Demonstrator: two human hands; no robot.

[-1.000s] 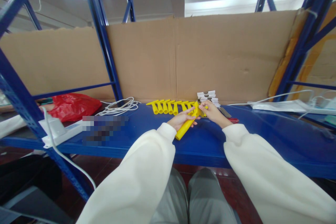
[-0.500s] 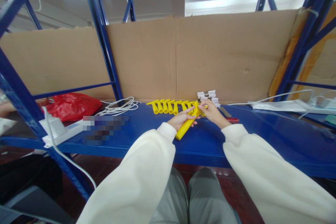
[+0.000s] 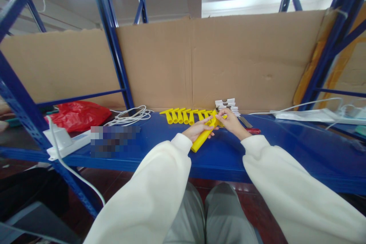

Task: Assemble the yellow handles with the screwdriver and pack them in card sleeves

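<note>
My left hand (image 3: 197, 131) is wrapped round a yellow plastic tool (image 3: 201, 139), which looks like a scraper with a tubular handle and a wider head. Its open handle end slants down toward me above the blue shelf. My right hand (image 3: 230, 122) is closed in a pinch at the head; whether a small part is also between the fingertips is hidden. Beyond my hands lies a row of several similar yellow scrapers (image 3: 185, 117). White paper pieces (image 3: 226, 103) are stacked behind my right hand. Grey metal strips (image 3: 245, 122) and a red-handled tool (image 3: 254, 131) lie just right of it.
A blue metal shelf (image 3: 160, 145) bears everything, with a cardboard sheet (image 3: 243, 61) upright behind it. On the left are a red plastic bag (image 3: 80, 116), a coiled white cable (image 3: 133, 116) and a power strip (image 3: 76, 144). Another person's hand (image 3: 3, 116) shows at the far left.
My hands and the yellow scraper are almost unmoved, with only a slight shift at my right fingers. At the far left, the other person's hand has drawn back from the red bag.
</note>
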